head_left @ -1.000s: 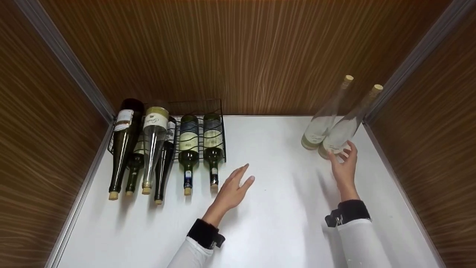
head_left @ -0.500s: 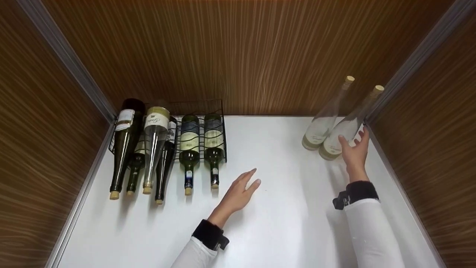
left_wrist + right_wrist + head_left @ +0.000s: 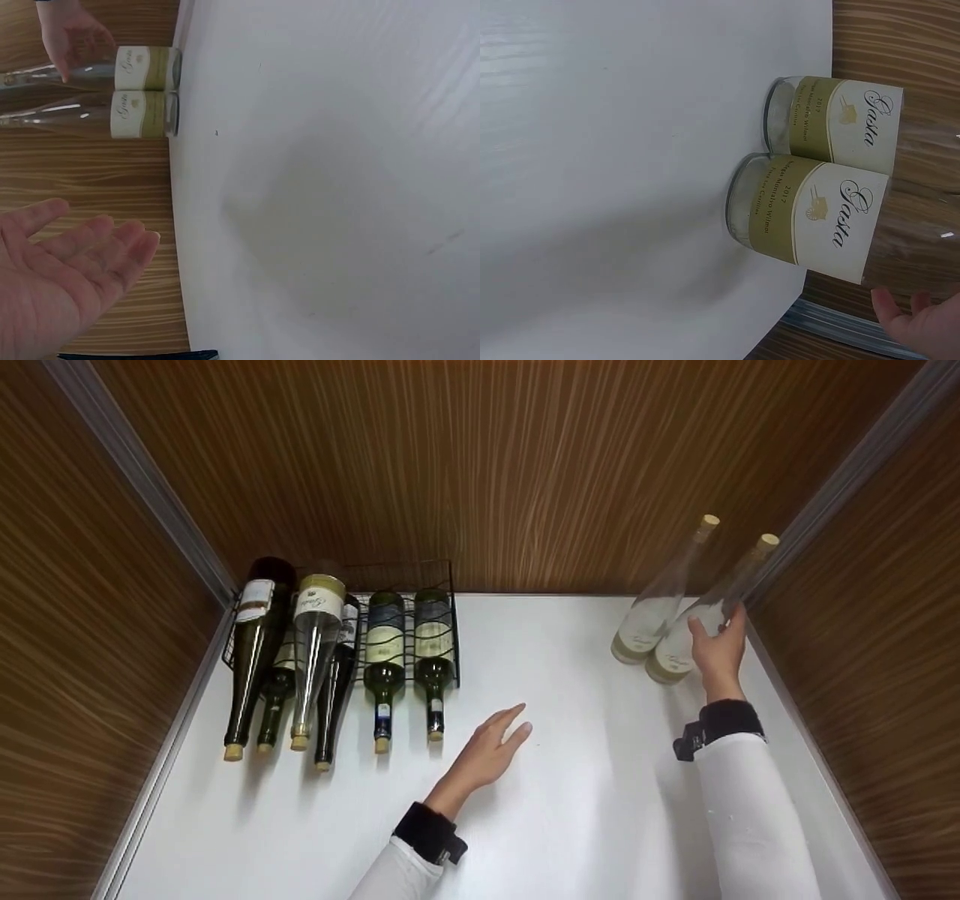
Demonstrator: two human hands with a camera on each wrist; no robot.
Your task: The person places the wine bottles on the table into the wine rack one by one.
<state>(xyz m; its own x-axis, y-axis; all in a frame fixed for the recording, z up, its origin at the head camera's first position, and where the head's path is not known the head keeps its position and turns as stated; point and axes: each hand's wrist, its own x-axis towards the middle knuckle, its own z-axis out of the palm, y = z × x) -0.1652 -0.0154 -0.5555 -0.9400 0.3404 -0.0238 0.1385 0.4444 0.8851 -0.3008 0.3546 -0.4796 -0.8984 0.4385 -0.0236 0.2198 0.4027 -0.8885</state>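
Two clear glass wine bottles with cork tops stand upright, side by side, at the back right. My right hand [image 3: 718, 649] is around the body of the right-hand clear bottle [image 3: 670, 660], thumb on its near side and fingers wrapping its far right side. Its label and base show in the right wrist view, with fingertips [image 3: 889, 306] beside the glass above the label. The other clear bottle [image 3: 636, 637] stands just left of it. My left hand [image 3: 484, 750] is held over the white surface with relaxed, spread fingers; its palm [image 3: 45, 300] holds nothing in the left wrist view.
A black wire rack [image 3: 454, 637] at the back left holds several dark green wine bottles [image 3: 385, 679] and a clear one [image 3: 315, 637], corks toward me. Wood-grain walls [image 3: 525, 472] enclose the white table [image 3: 555, 825] at back and sides.
My right hand has moved up and forward from the clear bottle's base to its body and closed around it. My left hand has drifted slightly right; the bottles stay in place.
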